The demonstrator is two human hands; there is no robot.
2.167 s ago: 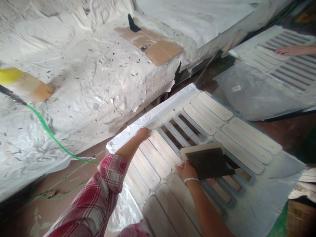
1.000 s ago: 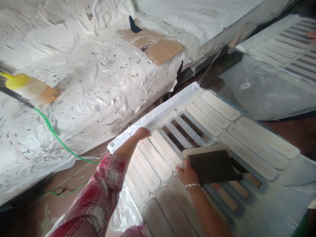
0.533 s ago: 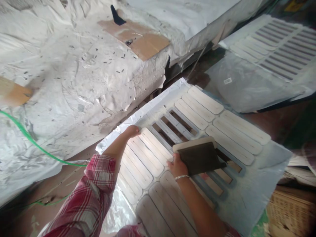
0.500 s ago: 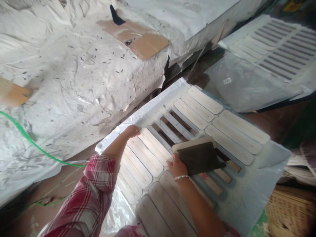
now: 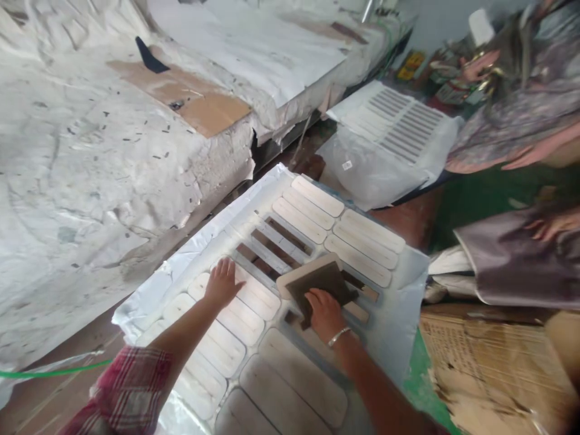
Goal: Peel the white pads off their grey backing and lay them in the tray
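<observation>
Right hand (image 5: 325,316) gripping a tilted dark-faced slab (image 5: 312,279) with pale rounded edge over a slotted white board (image 5: 211,249), left hand (image 5: 222,286) resting open on round-ended pale panels (image 5: 292,376) lying in rows, crinkled plastic (image 5: 181,406) draping below.

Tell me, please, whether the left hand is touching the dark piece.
Apart: the head view shows a gap between the left hand and the dark piece, with part of a pale strip visible there.

A long table (image 5: 212,160) is covered with a wrinkled white sheet (image 5: 49,199). Brown floor (image 5: 45,399) is seen beside it, and green floor (image 5: 466,199) farther right.
</observation>
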